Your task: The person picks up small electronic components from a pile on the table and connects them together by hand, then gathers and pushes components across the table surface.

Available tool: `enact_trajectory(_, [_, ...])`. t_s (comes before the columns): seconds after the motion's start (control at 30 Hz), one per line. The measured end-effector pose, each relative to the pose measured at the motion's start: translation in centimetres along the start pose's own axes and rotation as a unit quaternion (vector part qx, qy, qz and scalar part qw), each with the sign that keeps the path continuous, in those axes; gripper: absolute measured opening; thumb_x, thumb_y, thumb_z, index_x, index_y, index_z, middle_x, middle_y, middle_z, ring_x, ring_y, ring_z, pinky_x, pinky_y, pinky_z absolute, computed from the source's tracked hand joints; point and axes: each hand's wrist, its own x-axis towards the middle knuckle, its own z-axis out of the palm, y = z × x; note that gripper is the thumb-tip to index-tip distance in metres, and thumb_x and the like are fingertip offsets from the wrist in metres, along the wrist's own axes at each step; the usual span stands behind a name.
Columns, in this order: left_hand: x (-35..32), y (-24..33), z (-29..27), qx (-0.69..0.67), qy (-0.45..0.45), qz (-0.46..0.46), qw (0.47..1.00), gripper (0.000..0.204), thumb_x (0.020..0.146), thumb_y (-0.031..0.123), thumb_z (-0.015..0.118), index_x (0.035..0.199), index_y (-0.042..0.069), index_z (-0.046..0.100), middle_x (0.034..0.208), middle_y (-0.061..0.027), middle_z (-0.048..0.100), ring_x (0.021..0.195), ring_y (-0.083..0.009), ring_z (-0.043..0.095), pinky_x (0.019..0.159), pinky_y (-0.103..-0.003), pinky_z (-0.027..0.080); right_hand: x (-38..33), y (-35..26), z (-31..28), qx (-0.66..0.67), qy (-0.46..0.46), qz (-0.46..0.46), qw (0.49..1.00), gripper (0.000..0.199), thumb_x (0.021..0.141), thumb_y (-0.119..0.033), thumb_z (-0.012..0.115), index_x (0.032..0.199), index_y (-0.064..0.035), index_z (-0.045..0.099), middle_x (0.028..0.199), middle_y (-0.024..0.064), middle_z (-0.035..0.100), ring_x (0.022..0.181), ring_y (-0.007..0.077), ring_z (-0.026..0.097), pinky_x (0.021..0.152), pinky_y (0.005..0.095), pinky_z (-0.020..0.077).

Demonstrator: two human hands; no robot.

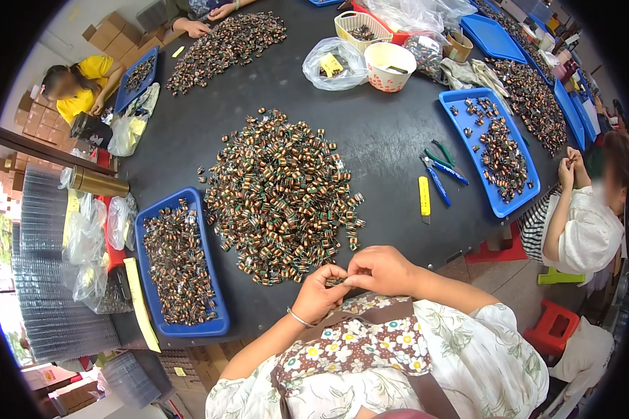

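at the near edge of the broad black table (391,157), the person's left hand (323,292) and right hand (383,271) are resting close together in front of a brown apron printed with white and yellow flowers (360,342). both are curling inward, thumbs and fingers drawn narrow, the fingertips touching; i cannot tell what, if anything, they are holding, since the fingers are hiding it. a thin silver-coloured band (300,318) is circling the left wrist. just beyond the hands, a large heap of small copper-and-black wound components with green bits (279,195) is covering part of the tabletop. to its left, a deep-blue rectangular plastic tray (192,329) is holding many more of these components, and a long pale-yellow strip (141,304) is lying along its outer side. to the right of the heap, a slim yellow utility knife (424,195) is resting near blue-handled metal pliers (440,192) and a green-handled tool (444,151). farther right, a brighter blue rectangular plastic tray (502,207) is carrying loose components.
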Motion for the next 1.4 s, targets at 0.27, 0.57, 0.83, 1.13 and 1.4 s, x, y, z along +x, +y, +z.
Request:
enact_trajectory(0.27, [-0.3, 0.0, -0.4, -0.035, -0.020, 0.005, 0.999, 0.011, 0.084, 0.004, 0.061, 0.093, 0.002, 0.054, 0.082, -0.0076, 0.064, 0.050, -0.0031, 0.048, 0.042, -0.017, 0.037, 1.9, 3.1, -1.1, -0.255, 0.189, -0.084, 0.944, 0.021, 0.071, -0.007, 0.067, 0.091, -0.0093, 0.064, 0.105, 0.0050, 0.060, 0.097, 0.0258, 0.055, 0.087, 0.0371, 0.0417])
enact_trajectory(0.57, [-0.5, 0.1, -0.4, 0.008, 0.041, 0.001, 0.999, 0.015, 0.083, 0.005, 0.062, 0.098, 0.002, 0.059, 0.078, -0.0065, 0.064, 0.052, -0.0034, 0.049, 0.042, -0.016, 0.037, 1.1, 4.6, 0.0, -0.191, 0.156, -0.068, 0.967, 0.016, 0.069, -0.004, 0.066, 0.083, -0.0089, 0.061, 0.089, 0.0045, 0.058, 0.087, 0.0256, 0.055, 0.077, 0.0362, 0.0452])
enact_trajectory(0.83, [0.4, -1.2, -1.3, -0.017, 0.062, 0.026, 0.998, 0.013, 0.080, 0.005, 0.065, 0.093, 0.002, 0.061, 0.072, 0.0018, 0.057, 0.051, -0.0017, 0.048, 0.046, -0.018, 0.041, 0.5, 5.0, 0.3, -0.184, 0.117, -0.035, 0.975, 0.025, 0.067, -0.004, 0.069, 0.092, -0.0043, 0.063, 0.093, 0.0083, 0.058, 0.089, 0.0288, 0.056, 0.075, 0.0368, 0.0462])
enact_trajectory(1.13, [0.3, -2.3, -1.0, -0.010, 0.053, 0.029, 0.998, 0.013, 0.084, 0.004, 0.061, 0.096, 0.002, 0.058, 0.075, -0.0026, 0.060, 0.051, -0.0030, 0.047, 0.042, -0.016, 0.034, 0.2, 5.4, 1.0, -0.166, 0.150, -0.060, 0.973, 0.022, 0.073, -0.004, 0.067, 0.095, -0.0044, 0.063, 0.085, 0.0067, 0.060, 0.079, 0.0232, 0.059, 0.070, 0.0339, 0.0481])
enact_trajectory(1.4, [0.7, -2.0, -1.0, -0.053, 0.028, 0.045, 0.997, 0.014, 0.080, 0.005, 0.065, 0.092, 0.004, 0.057, 0.081, 0.0008, 0.057, 0.054, -0.0020, 0.049, 0.046, -0.017, 0.040, -0.3, 2.1, 1.6, 0.124, 0.006, 0.014, 0.992, 0.018, 0.075, -0.003, 0.067, 0.093, -0.0034, 0.068, 0.082, 0.0071, 0.061, 0.073, 0.0135, 0.058, 0.065, 0.0254, 0.0459])
